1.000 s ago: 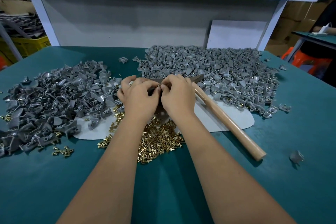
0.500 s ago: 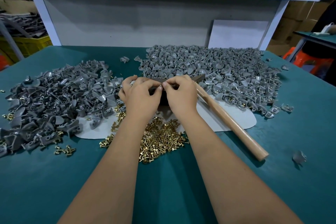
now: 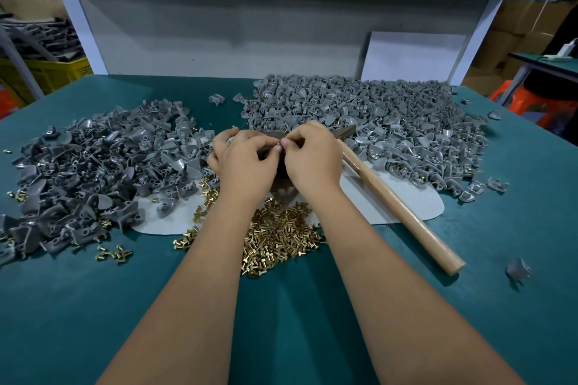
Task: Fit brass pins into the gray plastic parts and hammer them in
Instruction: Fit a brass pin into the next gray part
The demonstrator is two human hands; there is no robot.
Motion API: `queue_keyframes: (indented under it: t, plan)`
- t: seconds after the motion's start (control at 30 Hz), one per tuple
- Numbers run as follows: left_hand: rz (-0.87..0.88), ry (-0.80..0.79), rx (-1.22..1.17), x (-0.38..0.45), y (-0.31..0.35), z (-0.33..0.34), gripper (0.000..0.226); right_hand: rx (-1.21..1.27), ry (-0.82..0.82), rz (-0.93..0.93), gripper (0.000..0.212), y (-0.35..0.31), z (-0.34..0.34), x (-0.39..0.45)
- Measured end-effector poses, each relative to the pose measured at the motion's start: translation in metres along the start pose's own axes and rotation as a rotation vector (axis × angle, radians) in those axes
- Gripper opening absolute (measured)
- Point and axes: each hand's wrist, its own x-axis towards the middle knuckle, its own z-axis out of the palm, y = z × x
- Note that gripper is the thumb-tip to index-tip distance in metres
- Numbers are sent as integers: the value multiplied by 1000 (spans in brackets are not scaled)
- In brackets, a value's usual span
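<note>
With fingertips meeting at table centre, the left hand (image 3: 247,162) and right hand (image 3: 312,159) pinch a small, hardly visible piece. Glinting brass pins (image 3: 278,237) lie at 6 o'clock, angular gray plastic parts (image 3: 93,166) at 9, a smooth wooden-handled hammer (image 3: 397,206) at 4.

Loose brass pins (image 3: 275,236) between gray parts heaps (image 3: 93,166)

1. At ten o'clock I see a yellow crate (image 3: 47,72) heaped with grey stuff, beyond the green table (image 3: 93,306).
2. At two o'clock, a white board (image 3: 413,56) leans against the grey back panel (image 3: 219,31).
3. At three o'clock there's an orange stool (image 3: 531,103) beside a second green table (image 3: 550,61).
4. Cardboard boxes (image 3: 519,25) are stacked behind.
</note>
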Motion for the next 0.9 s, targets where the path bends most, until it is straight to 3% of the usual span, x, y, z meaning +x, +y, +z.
queue_keyframes:
  t: [0.2, 0.8, 0.9]
  plan:
    - [-11, -4, -13, -1, 0, 0, 15, 24, -49, 65, 22, -2, -4, 1]
    - [-46, -30, -44, 0, 1, -1, 15, 58, -42, -56, 14, 11, 0, -6]
    - [-61, -29, -39, 0, 2, 0, 16, 249, -59, 21, 20, 13, -3, -5]
